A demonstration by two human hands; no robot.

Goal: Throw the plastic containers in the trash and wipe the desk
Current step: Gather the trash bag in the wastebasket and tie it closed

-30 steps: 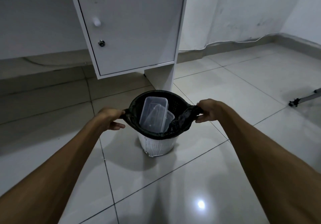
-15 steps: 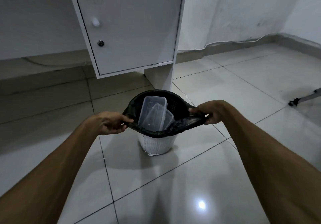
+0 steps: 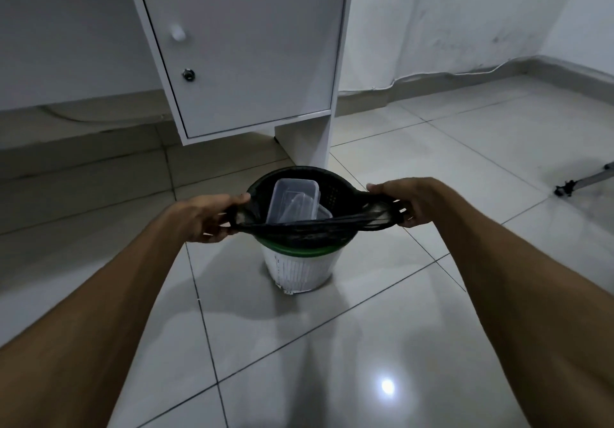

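Two hands at the bin. Left hand grips the black trash bag at its left edge, fingers curled round the plastic; right hand holds the right edge in the same closed grip. Near rim of bag pulled up off the white trash can, exposing a green band at the can's top. Clear plastic containers stand tilted inside the bag, leaning toward the far side. Can sits on the tiled floor, just in front of a white cabinet with knob and lock. Tripod foot on floor, far right.
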